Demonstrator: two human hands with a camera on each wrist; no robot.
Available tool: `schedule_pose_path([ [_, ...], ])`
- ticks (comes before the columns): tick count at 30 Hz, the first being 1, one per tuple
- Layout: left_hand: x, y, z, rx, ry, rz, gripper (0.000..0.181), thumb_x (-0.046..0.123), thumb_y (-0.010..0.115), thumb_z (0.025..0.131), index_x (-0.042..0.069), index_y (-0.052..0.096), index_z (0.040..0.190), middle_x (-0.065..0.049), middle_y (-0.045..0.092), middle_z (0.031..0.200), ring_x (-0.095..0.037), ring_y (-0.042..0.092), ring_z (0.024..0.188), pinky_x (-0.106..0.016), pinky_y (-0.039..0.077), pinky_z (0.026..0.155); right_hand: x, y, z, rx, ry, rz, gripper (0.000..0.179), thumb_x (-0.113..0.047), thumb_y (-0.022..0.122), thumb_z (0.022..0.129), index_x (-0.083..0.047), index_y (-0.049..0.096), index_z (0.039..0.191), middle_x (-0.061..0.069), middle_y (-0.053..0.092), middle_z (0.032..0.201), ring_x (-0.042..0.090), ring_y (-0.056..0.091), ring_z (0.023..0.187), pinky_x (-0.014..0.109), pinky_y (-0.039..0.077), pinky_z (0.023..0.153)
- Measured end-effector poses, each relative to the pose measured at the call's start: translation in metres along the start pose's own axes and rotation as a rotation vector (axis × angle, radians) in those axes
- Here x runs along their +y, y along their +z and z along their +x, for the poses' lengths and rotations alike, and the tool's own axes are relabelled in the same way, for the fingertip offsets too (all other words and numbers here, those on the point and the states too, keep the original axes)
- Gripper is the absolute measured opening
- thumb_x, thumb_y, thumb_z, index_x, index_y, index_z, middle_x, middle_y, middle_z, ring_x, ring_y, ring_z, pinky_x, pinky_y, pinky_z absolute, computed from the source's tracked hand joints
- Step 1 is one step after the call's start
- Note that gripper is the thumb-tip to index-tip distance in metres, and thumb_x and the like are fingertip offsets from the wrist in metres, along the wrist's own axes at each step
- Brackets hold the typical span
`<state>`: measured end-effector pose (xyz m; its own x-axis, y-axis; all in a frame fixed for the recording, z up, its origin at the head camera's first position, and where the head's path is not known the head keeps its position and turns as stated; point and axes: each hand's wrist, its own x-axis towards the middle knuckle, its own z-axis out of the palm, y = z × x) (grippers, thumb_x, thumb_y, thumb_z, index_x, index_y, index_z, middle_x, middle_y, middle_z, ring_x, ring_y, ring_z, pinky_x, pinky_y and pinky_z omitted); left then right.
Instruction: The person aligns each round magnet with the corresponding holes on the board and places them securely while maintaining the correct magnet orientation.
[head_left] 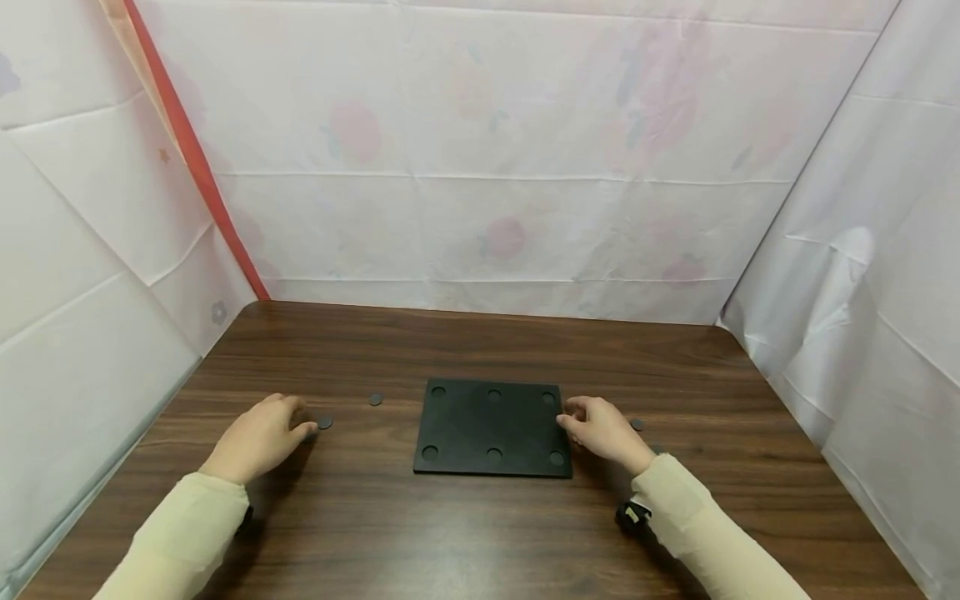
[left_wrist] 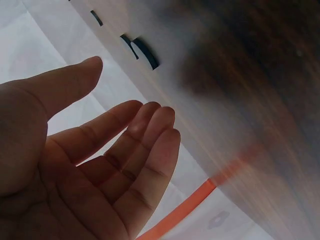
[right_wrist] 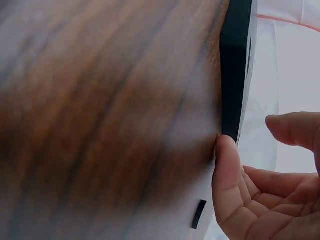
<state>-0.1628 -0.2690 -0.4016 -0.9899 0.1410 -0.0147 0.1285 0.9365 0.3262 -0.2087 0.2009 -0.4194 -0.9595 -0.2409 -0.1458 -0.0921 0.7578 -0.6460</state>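
A flat black board with several round recesses lies on the table. My right hand is at the board's right edge. In the right wrist view one fingertip meets the side of the board, the thumb stands apart, and nothing is held. My left hand hovers low left of the board, beside a small dark disc. Its thumb and loosely bent fingers are apart with nothing between them. Another disc lies between that hand and the board.
The dark wood tabletop carries a further disc right of my right hand; something dark beside the right sleeve is mostly hidden. White printed cloth hangs behind and at both sides. A red strip runs down at the left.
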Motion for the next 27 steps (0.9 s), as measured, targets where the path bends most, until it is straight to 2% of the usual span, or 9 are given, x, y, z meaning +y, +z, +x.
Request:
schedule_pose_path([
  [4, -0.0014, 0.0021, 0.0009, -0.017, 0.020, -0.004, 0.031, 0.021, 0.071, 0.089, -0.004, 0.067, 0.107, -0.017, 0.068, 0.100, -0.036, 0.065, 0.092, -0.051, 0.054, 0.076, 0.0000, 0.0016, 0.0012, -0.004, -0.005, -0.009, 0.046, -0.021, 0.060, 0.098, 0.002, 0.053, 0.136, 0.004, 0.058, 0.060, 0.012, 0.043, 0.045, 0.027, 0.036, 0.046],
  [9, -0.0034, 0.0042, 0.0027, -0.033, 0.015, 0.013, 0.029, 0.019, 0.073, 0.086, -0.003, 0.068, 0.104, -0.014, 0.069, 0.096, -0.031, 0.064, 0.088, -0.050, 0.053, 0.076, -0.0001, 0.0034, 0.0029, 0.001, -0.024, -0.033, 0.045, -0.018, 0.065, 0.094, 0.003, 0.056, 0.134, 0.000, 0.053, 0.057, 0.011, 0.040, 0.046, 0.025, 0.033, 0.046],
  [13, -0.0050, 0.0059, 0.0038, -0.028, 0.008, 0.007, 0.024, 0.016, 0.074, 0.085, -0.002, 0.068, 0.099, -0.009, 0.066, 0.089, -0.023, 0.059, 0.080, -0.045, 0.052, 0.070, -0.0006, 0.0032, 0.0028, -0.004, -0.033, -0.050, 0.047, -0.016, 0.066, 0.093, 0.005, 0.055, 0.134, 0.000, 0.053, 0.057, 0.011, 0.040, 0.046, 0.025, 0.033, 0.047],
  [27, -0.0083, 0.0054, 0.0042, -0.052, -0.011, -0.019, 0.020, 0.013, 0.073, 0.085, -0.002, 0.068, 0.096, -0.007, 0.068, 0.084, -0.021, 0.063, 0.076, -0.044, 0.054, 0.068, 0.0021, 0.0030, 0.0066, -0.021, -0.007, -0.017, 0.050, -0.017, 0.066, 0.093, 0.003, 0.053, 0.136, 0.003, 0.057, 0.062, 0.012, 0.042, 0.049, 0.026, 0.035, 0.049],
])
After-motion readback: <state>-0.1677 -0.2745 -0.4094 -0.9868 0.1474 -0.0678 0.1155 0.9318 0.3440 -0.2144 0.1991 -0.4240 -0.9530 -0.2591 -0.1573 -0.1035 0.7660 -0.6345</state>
